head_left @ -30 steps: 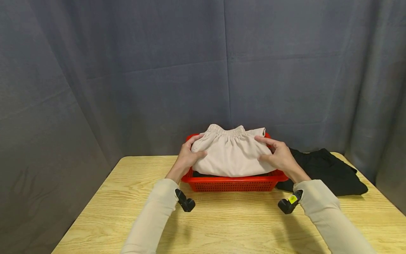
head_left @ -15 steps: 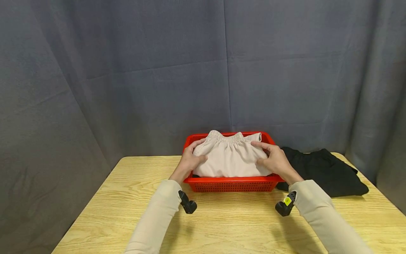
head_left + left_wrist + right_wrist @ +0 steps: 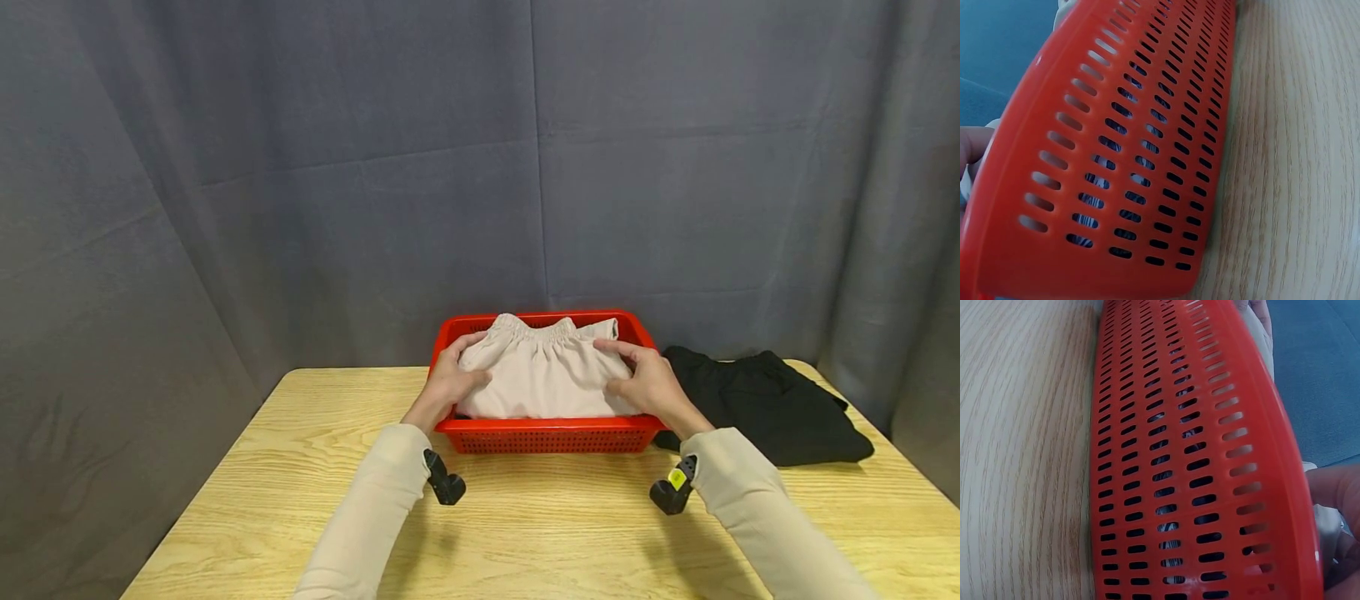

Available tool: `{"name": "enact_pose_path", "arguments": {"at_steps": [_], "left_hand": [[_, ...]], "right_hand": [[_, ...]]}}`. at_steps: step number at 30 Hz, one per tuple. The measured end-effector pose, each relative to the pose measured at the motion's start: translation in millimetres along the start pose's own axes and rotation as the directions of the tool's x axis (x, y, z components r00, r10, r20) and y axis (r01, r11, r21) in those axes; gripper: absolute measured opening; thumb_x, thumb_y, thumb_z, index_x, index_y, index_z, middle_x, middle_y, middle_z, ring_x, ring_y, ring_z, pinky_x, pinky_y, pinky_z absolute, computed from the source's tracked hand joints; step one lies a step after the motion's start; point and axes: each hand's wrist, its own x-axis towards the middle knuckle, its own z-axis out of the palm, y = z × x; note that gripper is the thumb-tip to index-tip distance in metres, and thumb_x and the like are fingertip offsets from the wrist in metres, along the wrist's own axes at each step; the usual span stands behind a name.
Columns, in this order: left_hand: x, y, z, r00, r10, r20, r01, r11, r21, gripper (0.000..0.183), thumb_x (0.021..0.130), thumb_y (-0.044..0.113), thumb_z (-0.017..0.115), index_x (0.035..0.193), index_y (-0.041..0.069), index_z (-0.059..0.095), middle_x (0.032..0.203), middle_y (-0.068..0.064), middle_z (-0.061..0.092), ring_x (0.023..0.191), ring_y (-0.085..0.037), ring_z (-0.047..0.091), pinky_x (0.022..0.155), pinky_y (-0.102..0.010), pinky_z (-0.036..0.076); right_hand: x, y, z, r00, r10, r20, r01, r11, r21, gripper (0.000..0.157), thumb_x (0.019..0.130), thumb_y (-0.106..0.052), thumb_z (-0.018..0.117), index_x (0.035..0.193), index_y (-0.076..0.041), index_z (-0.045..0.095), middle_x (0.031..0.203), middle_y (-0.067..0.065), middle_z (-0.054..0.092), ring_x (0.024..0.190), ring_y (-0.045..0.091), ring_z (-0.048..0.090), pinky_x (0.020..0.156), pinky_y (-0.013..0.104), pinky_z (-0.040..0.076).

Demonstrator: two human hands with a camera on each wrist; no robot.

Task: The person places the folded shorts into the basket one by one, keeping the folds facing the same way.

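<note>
In the head view, folded beige elastic-waist pants lie in a red perforated basket, gathered waistband toward the back. My left hand grips their left side, thumb on the front and fingers reaching along the edge. On the opposite side my right hand holds them the same way, index finger stretched over the cloth. Both hands are inside the rim. In the left wrist view the basket wall hides most of the left hand; the right wrist view shows part of the right thumb and fingers beyond the rim.
Folded black clothing lies on the wooden table right of the basket, close to its side. Dark striped cloth shows through the basket's slots. A grey curtain hangs behind the table.
Both hands have lowered the beige pants into the basket, so its back rim now shows. The hands have drawn slightly closer together; over the last half second they moved only a little.
</note>
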Motion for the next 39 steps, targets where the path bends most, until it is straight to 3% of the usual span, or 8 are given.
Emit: {"name": "enact_pose_path", "arguments": {"at_steps": [6,12,22,25,28,30,34,39], "left_hand": [[-0.1,0.1,0.9,1.0,-0.013,-0.009,0.013,1.0,0.017,0.069,0.074,-0.014,0.066,0.136,0.014,0.055,0.132,-0.013,0.051,0.111,-0.03,0.047,0.093,-0.041,0.043],[-0.8,0.3,0.8,0.999,-0.046,-0.023,0.046,0.998,0.032,0.067,0.073,-0.014,0.067,0.134,0.012,0.057,0.131,-0.014,0.051,0.108,-0.03,0.049,0.088,-0.04,0.047],[-0.3,0.5,-0.1,0.996,-0.08,-0.039,0.081,0.996,0.035,0.063,0.073,-0.012,0.07,0.132,0.01,0.059,0.129,-0.014,0.053,0.109,-0.031,0.049,0.092,-0.043,0.046],[-0.2,1.2,0.0,0.997,-0.068,-0.036,0.07,0.996,0.059,0.062,0.073,-0.011,0.07,0.131,0.008,0.058,0.129,-0.014,0.053,0.11,-0.03,0.049,0.094,-0.043,0.044],[-0.4,2.0,0.4,0.997,-0.063,-0.037,0.066,0.994,0.084,0.062,0.073,-0.009,0.07,0.131,0.008,0.058,0.129,-0.013,0.054,0.11,-0.03,0.049,0.096,-0.042,0.042],[-0.5,2.2,1.0,0.997,-0.065,-0.049,0.07,0.992,0.106,0.061,0.072,-0.008,0.071,0.13,0.007,0.059,0.128,-0.014,0.055,0.11,-0.03,0.05,0.096,-0.042,0.042],[-1.0,3.7,2.1,0.993,-0.083,-0.088,0.098,0.979,0.178,0.059,0.072,-0.004,0.074,0.128,0.009,0.061,0.126,-0.013,0.056,0.109,-0.03,0.051,0.093,-0.043,0.045],[-2.8,7.6,3.3,0.991,-0.049,-0.124,0.082,0.957,0.278,0.055,0.071,0.0,0.076,0.124,0.006,0.063,0.123,-0.013,0.059,0.108,-0.029,0.052,0.091,-0.042,0.047]], "right_hand": [[0.1,2.7,0.9,1.0,-0.005,0.007,0.005,0.998,-0.059,0.066,0.07,0.005,0.07,0.134,-0.009,0.059,0.132,0.023,0.054,0.1,0.031,0.049,0.087,0.044,0.041],[-0.1,2.2,1.2,0.999,-0.001,0.037,0.005,0.996,-0.094,0.067,0.071,0.002,0.074,0.135,-0.008,0.058,0.13,0.024,0.054,0.082,0.029,0.047,0.073,0.037,0.039],[1.1,1.8,0.3,0.998,0.008,0.055,-0.001,0.992,-0.127,0.062,0.074,0.001,0.071,0.134,-0.006,0.057,0.136,0.023,0.051,0.103,0.033,0.049,0.089,0.05,0.043],[0.7,1.0,-1.3,0.998,-0.011,0.054,0.019,0.987,-0.157,0.06,0.074,0.002,0.067,0.133,-0.005,0.058,0.13,0.024,0.055,0.086,0.03,0.05,0.077,0.043,0.044],[-0.2,1.0,-3.1,0.997,-0.022,0.068,0.035,0.982,-0.187,0.061,0.074,0.002,0.064,0.134,-0.005,0.057,0.113,0.022,0.061,0.065,0.023,0.043,0.063,0.035,0.038],[-1.1,0.5,-4.0,0.996,-0.028,0.084,0.044,0.979,-0.199,0.06,0.076,0.001,0.062,0.135,-0.004,0.056,0.11,0.021,0.062,0.06,0.02,0.039,0.059,0.033,0.035],[-2.2,0.4,-4.7,0.994,-0.045,0.096,0.066,0.973,-0.223,0.058,0.078,-0.001,0.062,0.135,-0.004,0.055,0.117,0.022,0.061,0.071,0.023,0.047,0.065,0.035,0.038],[-2.1,2.4,-3.6,0.99,-0.074,0.119,0.105,0.953,-0.283,0.059,0.079,-0.003,0.062,0.138,-0.002,0.051,0.103,0.017,0.064,0.07,0.023,0.048,0.068,0.039,0.04]]}}
